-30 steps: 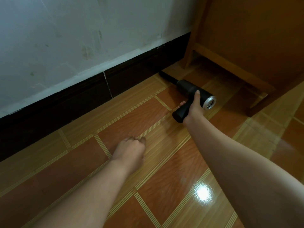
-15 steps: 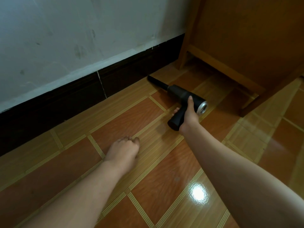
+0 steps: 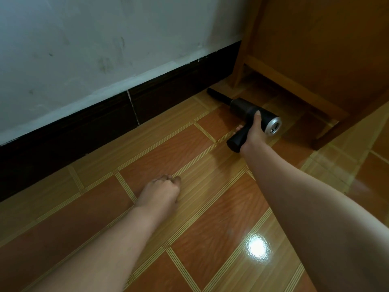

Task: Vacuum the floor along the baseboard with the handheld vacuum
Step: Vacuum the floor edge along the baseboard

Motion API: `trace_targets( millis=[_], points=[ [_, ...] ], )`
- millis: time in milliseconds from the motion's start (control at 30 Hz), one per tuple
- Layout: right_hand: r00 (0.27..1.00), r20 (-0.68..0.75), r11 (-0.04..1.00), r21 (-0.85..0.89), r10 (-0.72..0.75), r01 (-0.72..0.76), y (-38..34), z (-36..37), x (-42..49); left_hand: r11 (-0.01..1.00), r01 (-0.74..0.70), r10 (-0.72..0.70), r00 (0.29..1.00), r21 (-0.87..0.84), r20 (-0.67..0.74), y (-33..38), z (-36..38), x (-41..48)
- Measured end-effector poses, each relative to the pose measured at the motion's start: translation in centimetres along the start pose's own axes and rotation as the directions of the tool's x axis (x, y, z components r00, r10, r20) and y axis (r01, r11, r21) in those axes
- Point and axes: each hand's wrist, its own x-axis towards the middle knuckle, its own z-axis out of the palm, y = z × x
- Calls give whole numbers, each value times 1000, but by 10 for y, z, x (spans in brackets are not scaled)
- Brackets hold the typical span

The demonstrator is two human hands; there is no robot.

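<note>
Handheld vacuum (image 3: pixel 242 106) points at baseboard (image 3: pixel 168 91) beside cabinet leg (image 3: pixel 239 68).

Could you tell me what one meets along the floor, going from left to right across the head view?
left hand → vacuum nozzle → right hand gripping the handle → cabinet foot

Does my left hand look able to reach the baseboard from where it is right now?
Probably yes. The left hand rests on the floor holding nothing, and only bare floor lies between it and the baseboard. The vacuum is off to the right, out of the way.
</note>
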Motion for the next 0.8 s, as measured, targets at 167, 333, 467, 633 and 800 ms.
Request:
trace_targets(
  millis=[167,333,467,633,800],
  points=[
    [1000,-12,1000,-16,-21,21,-1,7,-3,1000,-7,7,1000,21,0,-1,1,-1],
    [1000,-20,1000,-17,24,-24,4,1,-9,1000,2,-2,1000,17,19,0,-5,-2],
    [999,-27,999,-19,44,-44,9,-6,-15,1000,2,-2,999,15,43,-1,-8,-5],
    [998,-29,996,-64,60,-61,12,-13,-27,1000,-18,18,999,-5,44,-5,-10,-6],
    [995,-10,993,-68,95,-96,16,-18,-38,997,-48,51,997,-57,51,-11,-9,-15]
  ],
)
